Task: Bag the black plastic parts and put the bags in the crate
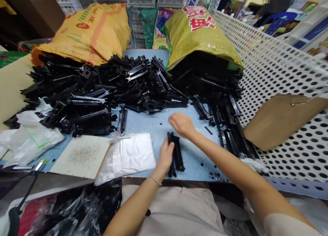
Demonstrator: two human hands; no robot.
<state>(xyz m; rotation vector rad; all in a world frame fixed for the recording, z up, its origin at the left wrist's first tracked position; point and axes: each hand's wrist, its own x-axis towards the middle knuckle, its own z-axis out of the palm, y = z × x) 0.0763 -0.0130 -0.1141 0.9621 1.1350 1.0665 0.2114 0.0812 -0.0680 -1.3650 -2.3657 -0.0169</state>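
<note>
My left hand (166,155) is closed round black plastic parts (178,154), long and narrow, standing on end near the table's front edge. Whether these are one piece or two side by side, I cannot tell. Just above and to the right, my right hand (182,125) hovers with its fingers curled together, a little blurred. Anything between those fingers is hidden. Behind both hands lies a big heap of similar black plastic parts (143,89), and more of these parts (225,126) lie at the right.
An orange sack (94,34) and a yellow-green sack (200,37) spill parts at the back. White plastic bags (130,154) and a pale board (82,155) with tiny bits lie left. A perforated white panel (276,68) with brown cardboard (282,119) borders the right. A person sits far back.
</note>
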